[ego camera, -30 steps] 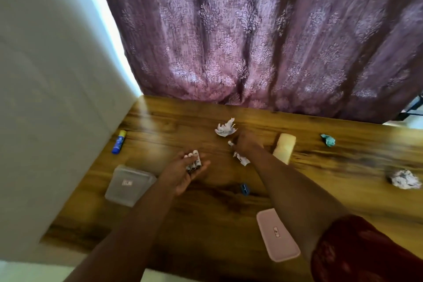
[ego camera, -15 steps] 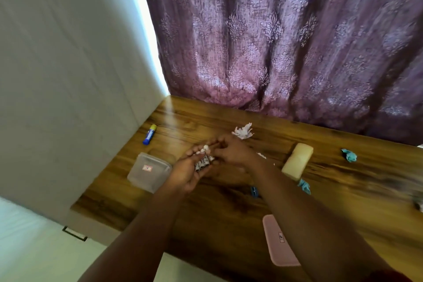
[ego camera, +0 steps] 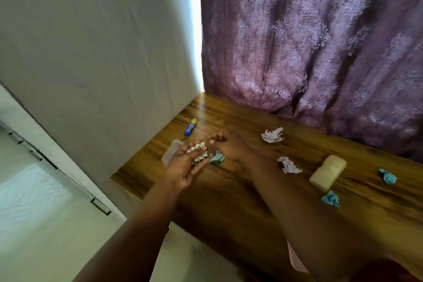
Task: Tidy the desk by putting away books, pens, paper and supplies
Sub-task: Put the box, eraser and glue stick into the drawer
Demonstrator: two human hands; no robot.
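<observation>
The left hand cradled small white cylinders over the desk. The right hand curled just beside them. Paper scraps lay nearby.

The clear plastic box is mostly hidden behind the left hand, and a pale pink flat case only peeks out from under the right forearm. The small white cylinders in that hand's grip are too blurry to identify, and so is the teal bit under the right hand.

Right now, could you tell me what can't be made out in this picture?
- Clear plastic box, head view: mostly hidden behind the left hand.
- Small white cylinders in that hand's grip: too small to identify.
- Right hand: curled fingers hide any contents.
- Pink case: mostly covered by the right forearm.
- Glue stick: label unreadable.
</observation>
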